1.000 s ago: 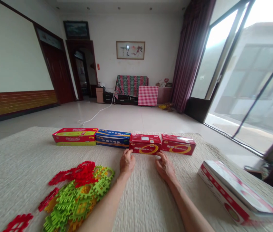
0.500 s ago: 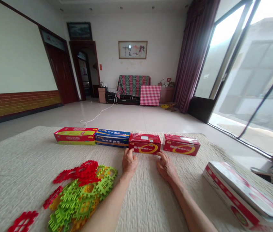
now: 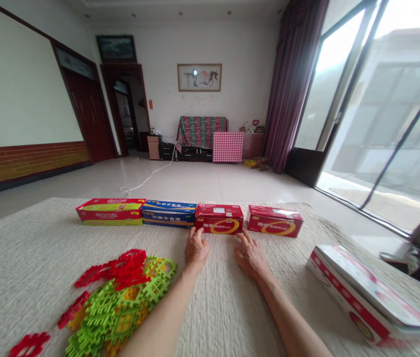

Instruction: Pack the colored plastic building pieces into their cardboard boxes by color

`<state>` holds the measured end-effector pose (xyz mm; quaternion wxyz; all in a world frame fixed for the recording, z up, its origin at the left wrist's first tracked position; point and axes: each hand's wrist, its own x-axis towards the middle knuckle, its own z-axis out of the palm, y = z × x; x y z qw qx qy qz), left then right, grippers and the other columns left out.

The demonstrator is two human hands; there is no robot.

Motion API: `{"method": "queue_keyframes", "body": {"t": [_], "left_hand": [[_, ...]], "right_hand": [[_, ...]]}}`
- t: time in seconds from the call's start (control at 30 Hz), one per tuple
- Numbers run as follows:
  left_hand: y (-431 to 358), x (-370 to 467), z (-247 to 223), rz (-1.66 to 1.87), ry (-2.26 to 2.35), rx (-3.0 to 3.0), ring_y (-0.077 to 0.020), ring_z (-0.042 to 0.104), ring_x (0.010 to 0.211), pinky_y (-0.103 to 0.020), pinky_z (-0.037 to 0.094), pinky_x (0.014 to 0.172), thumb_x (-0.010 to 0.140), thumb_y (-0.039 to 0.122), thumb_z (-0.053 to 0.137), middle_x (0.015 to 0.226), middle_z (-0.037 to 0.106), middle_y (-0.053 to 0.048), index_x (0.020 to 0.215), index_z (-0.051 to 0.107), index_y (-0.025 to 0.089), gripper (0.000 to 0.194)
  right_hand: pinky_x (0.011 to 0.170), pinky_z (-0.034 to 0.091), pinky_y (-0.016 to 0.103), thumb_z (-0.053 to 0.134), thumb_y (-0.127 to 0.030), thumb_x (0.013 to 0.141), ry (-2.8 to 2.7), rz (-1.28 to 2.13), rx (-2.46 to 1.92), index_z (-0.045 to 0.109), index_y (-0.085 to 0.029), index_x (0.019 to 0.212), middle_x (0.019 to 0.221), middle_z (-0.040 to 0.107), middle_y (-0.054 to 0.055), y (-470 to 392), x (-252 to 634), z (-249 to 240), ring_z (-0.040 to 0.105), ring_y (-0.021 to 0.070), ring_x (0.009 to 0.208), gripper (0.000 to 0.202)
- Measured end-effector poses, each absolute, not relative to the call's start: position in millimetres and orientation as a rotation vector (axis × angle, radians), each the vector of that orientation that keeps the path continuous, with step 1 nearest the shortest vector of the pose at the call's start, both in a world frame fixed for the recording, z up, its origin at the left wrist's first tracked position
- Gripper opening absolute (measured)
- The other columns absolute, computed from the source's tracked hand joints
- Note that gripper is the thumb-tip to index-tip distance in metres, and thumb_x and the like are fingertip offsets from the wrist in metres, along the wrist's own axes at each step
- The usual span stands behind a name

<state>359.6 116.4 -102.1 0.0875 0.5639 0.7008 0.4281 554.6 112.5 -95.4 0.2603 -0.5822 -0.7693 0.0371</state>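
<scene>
Four small battery cartons stand in a row across the cloth: a red and yellow-green carton (image 3: 109, 212), a blue carton (image 3: 168, 214), a red carton (image 3: 219, 219) and, a narrow gap away, a second red carton (image 3: 274, 221). My left hand (image 3: 196, 248) is at the lower left front corner of the first red carton, fingers loosely bent and apart. At its lower right corner is my right hand (image 3: 251, 255), fingers stretched forward and spread. Both seem to touch or nearly touch the carton; neither grips it.
A pile of red, green and yellow plastic interlocking pieces (image 3: 120, 302) lies at the left. To the right rests a larger white and red box (image 3: 369, 297). The cream quilted cloth (image 3: 217, 302) covers the surface. Beyond is a tiled floor (image 3: 210, 178) with a white cable (image 3: 150, 176).
The whole view has shifted slightly, so everything appears a little further left. My right hand's fingers are a bit more extended. The cartons keep their places in the row.
</scene>
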Motion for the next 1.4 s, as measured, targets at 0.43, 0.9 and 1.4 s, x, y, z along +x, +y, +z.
{"method": "queue_keyframes", "body": {"t": [0.43, 0.9, 1.4], "left_hand": [[118.6, 356.7, -100.5, 1.191, 2.184, 1.736, -0.0225, 0.053, 0.125, -0.034, 0.042, 0.106, 0.078, 0.003, 0.042, 0.128, 0.059, -0.013, 0.120, 0.062, 0.014, 0.047], [-18.7, 353.6, -55.2, 0.592, 1.833, 2.258, -0.0219, 0.063, 0.096, -0.033, 0.048, 0.090, 0.077, 0.016, 0.050, 0.102, 0.067, -0.010, 0.097, 0.068, 0.017, 0.027], [-155.5, 244.2, -52.3, 0.506, 1.776, 2.646, -0.0259, 0.045, 0.119, -0.043, 0.034, 0.100, 0.088, 0.034, 0.052, 0.118, 0.059, -0.006, 0.099, 0.063, 0.023, 0.019]], "right_hand": [[0.103, 0.038, 0.038, 0.049, -0.022, 0.080, -1.987, 0.087, -1.556, 0.054, -0.014, 0.126, 0.142, 0.046, 0.015, 115.2, 557.3, -101.7, 0.049, 0.0257, 0.125, 0.047], [0.093, 0.038, 0.037, 0.039, -0.011, 0.084, -2.171, 0.220, -1.584, 0.062, -0.013, 0.108, 0.126, 0.059, 0.015, 17.0, 499.5, -80.3, 0.054, 0.0273, 0.116, 0.033], [0.102, 0.032, 0.042, 0.041, -0.010, 0.081, -2.164, 0.294, -1.554, 0.056, -0.018, 0.124, 0.139, 0.053, 0.013, -83.0, 413.3, -82.2, 0.044, 0.0252, 0.129, 0.046]]}}
